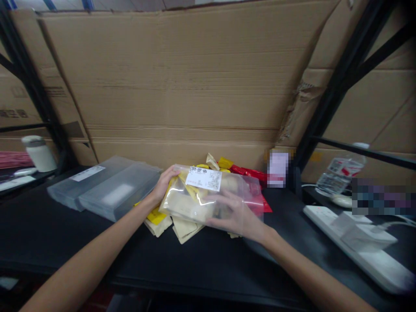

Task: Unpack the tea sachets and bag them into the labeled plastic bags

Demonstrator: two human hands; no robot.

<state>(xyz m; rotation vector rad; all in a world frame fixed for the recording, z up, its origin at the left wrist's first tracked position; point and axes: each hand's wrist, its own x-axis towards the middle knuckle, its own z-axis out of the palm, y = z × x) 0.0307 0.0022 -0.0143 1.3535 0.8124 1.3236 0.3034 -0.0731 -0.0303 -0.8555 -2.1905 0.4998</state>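
Note:
My left hand [165, 184] grips the left end of a clear plastic bag [248, 199], its fingers closed round the edge. A white printed label [203, 178] is stuck on the bag's upper face. Pale and yellow packets [186, 208] show through the plastic. My right hand [232, 212] reaches in from the bag's right end and is seen through the film, fingers stretched apart beside the packets. Cream packets [186, 229] and a yellow-topped packet [156, 216] lie on the black table beneath. Red packets [251, 173] lie behind the bag, partly hidden by it.
Stacked clear plastic bags or sleeves [120, 201] lie left on the black table [195, 268]. A white lidded cup [39, 154] stands far left. On the right are a power strip [360, 255] with plugs and a water bottle [339, 171]. Cardboard [182, 78] walls the back.

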